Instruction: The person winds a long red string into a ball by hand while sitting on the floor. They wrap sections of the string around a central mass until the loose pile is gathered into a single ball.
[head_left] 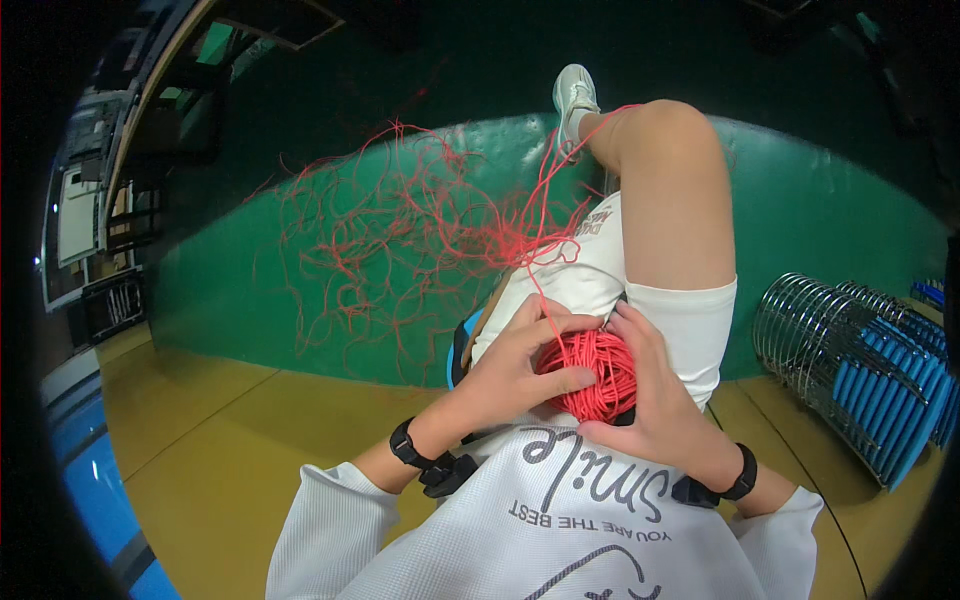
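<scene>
A ball of red cord (597, 378) rests in my lap against the white shirt. From the left, my left hand (528, 358) grips it, the thumb lying across its front and the fingers behind. My right hand (655, 385) cups the ball's right side, thumb low and fingers over the top. One strand climbs from the ball past my left fingers to a loose tangle of red cord (510, 240). That tangle spreads leftward over the green surface, and some strands pass over my raised knee (670, 120).
Stacked chairs with blue slats and chrome frames (850, 360) stand at the right. The floor is green (220, 290) ahead and yellow (190, 430) nearer me. Shelving and equipment (95, 200) line the far left. A light shoe (575, 90) is at the top.
</scene>
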